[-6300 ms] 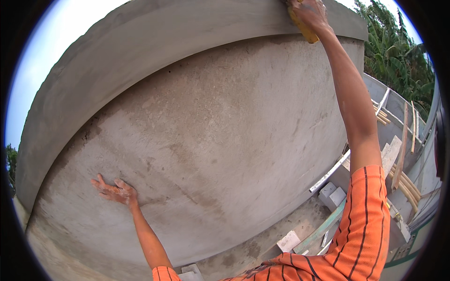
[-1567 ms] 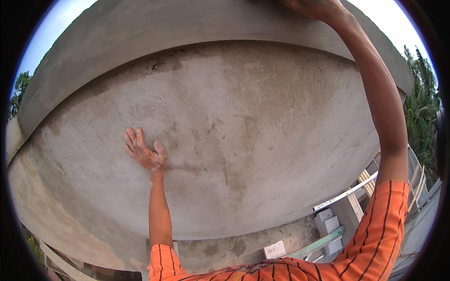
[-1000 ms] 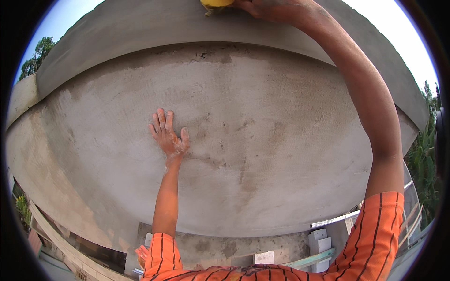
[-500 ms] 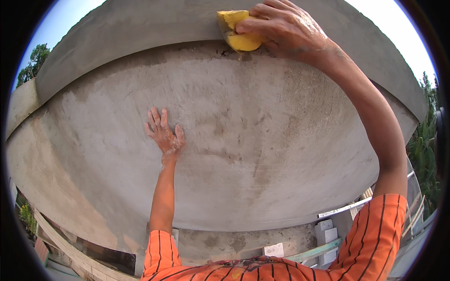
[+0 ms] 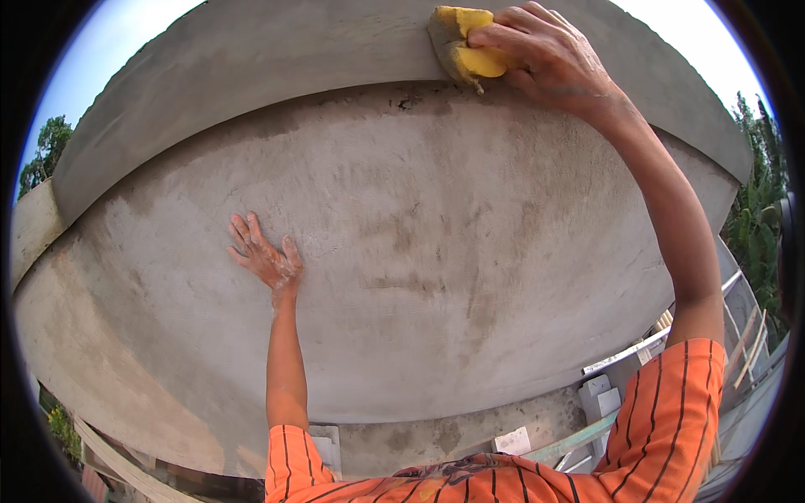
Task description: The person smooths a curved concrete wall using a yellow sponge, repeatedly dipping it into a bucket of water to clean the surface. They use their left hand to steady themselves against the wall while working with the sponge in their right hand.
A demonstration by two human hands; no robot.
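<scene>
My right hand point(image 5: 553, 54) grips a yellow sponge point(image 5: 470, 42), its left side smeared with grey. The sponge is against the raised grey plaster band point(image 5: 335, 50) along the top of the wall, close above the band's lower edge. Lower down and to the left, my left hand point(image 5: 267, 256) lies on the grey plastered wall point(image 5: 360, 318) with its fingers spread. Pale residue coats the left hand and wrist. Darker patches mark the wall between the two hands, and a small dark hole sits just under the band, left of the sponge.
White blocks point(image 5: 599, 397) and a greenish bar point(image 5: 579, 438) are below at the right. Wooden planks point(image 5: 126, 465) run along the lower left. Trees point(image 5: 46, 155) stand beyond the wall at the left, with more greenery point(image 5: 755, 226) at the right.
In the picture, the sponge and my right hand have shifted right along the band. My left hand appears lower and farther left, still spread. The whole view has shifted slightly too.
</scene>
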